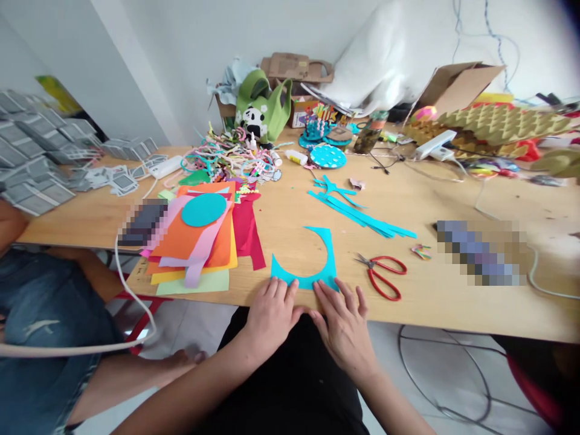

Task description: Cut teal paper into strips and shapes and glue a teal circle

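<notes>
A turquoise craft sheet with a large round cut-out (330, 257) lies flat at the front edge of the table. My left hand (272, 311) rests on its lower left part, fingers laid out flat. On the lower right part lies my right hand (342, 320), its fingers spread. The two thumbs come close together at the table edge. Red-handled scissors (385, 275) lie slightly apart to the right of my right hand. A turquoise disc (203, 209) sits on a pile of coloured sheets (174, 241) at the left. Beyond the sheet are several turquoise strips (362, 217).
A heap of colourful craft strips (226, 157), a green panda bag (263, 109) and a glue bottle (296, 157) stand farther back. Egg-carton foam (493, 124) and a white power strip (435, 145) are at right. A white cable (122, 272) hangs beside a seated person (54, 314).
</notes>
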{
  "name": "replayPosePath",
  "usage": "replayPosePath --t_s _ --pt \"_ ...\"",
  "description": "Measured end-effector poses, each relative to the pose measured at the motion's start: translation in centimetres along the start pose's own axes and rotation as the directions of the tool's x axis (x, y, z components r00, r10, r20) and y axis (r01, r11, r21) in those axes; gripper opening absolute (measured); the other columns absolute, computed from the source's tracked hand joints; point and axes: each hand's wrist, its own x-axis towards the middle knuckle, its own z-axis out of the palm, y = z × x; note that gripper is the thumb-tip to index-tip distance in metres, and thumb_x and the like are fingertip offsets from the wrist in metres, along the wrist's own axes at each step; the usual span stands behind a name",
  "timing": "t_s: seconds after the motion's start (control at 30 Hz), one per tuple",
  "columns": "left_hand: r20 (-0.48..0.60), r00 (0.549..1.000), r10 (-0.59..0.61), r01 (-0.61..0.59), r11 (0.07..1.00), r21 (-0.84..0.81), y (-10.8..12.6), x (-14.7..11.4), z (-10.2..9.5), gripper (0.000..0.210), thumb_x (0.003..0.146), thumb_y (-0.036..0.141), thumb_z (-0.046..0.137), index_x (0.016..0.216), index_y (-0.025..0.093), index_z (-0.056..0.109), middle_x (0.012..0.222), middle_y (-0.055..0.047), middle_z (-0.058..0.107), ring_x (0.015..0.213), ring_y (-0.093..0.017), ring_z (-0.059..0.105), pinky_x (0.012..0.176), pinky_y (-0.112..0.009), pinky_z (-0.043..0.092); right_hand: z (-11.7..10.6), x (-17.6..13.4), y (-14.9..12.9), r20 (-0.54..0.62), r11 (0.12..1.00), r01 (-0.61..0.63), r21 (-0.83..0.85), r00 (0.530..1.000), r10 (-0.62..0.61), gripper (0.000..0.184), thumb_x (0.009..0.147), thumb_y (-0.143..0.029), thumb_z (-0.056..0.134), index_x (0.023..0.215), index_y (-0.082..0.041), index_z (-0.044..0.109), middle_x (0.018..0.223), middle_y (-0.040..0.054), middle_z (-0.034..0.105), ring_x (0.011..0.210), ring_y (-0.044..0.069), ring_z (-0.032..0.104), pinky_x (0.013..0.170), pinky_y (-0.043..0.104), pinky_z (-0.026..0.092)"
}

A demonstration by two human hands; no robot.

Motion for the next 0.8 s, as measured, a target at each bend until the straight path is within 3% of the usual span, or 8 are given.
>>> replayPosePath --t_s 0.17,0.37,0.6,0.8 --pt "-0.085 0.996 -0.016 0.010 0.998 -0.067 -1.0 -1.1 0.5 0.042 0.089 0.030 0.053 0.124 0.007 0.053 0.116 -0.016 0.061 0.114 -0.027 0.054 0.095 -0.041 0.047 0.2 -0.1 0.0 -0.022 1.000 -0.014 0.003 1.000 0.014 0.041 0.093 -0.040 0.048 0.129 -0.022 0.055 0.122 0.0045 0.064 0.126 0.031 0.043 0.112 0.055 0.016" --pt "-0.073 0.995 -0.062 0.056 0.995 -0.084 -1.5 -1.7 0.2 0.043 0.090 0.032 0.051 0.127 0.009 0.052 0.122 -0.016 0.059 0.115 -0.027 0.055 0.096 -0.042 0.048 0.5 -0.3 0.3 -0.019 1.000 -0.009 -0.015 1.000 0.008 0.042 0.092 -0.038 0.049 0.131 -0.023 0.054 0.122 0.0050 0.064 0.127 0.030 0.043 0.111 0.055 0.017" --pt "-0.092 0.995 -0.031 0.021 0.995 -0.101 -2.4 -1.6 -0.6 0.043 0.089 0.035 0.054 0.127 0.016 0.054 0.125 -0.010 0.061 0.125 -0.027 0.046 0.111 -0.056 0.029 1.2 -1.3 1.2 -0.067 0.999 -0.022 -0.033 0.998 0.020 0.046 0.092 -0.038 0.049 0.135 -0.021 0.049 0.122 0.0075 0.062 0.128 0.031 0.041 0.111 0.057 0.018" --pt "-0.100 0.995 -0.018 0.003 0.989 -0.147 -3.2 -1.9 -0.5 0.041 0.089 0.040 0.053 0.123 0.018 0.057 0.124 -0.009 0.062 0.121 -0.026 0.049 0.110 -0.058 0.028 1.4 -1.9 1.7 -0.101 0.999 -0.040 -0.027 0.994 0.037 0.049 0.092 -0.038 0.049 0.139 -0.022 0.044 0.123 0.0085 0.062 0.127 0.032 0.042 0.110 0.057 0.020"
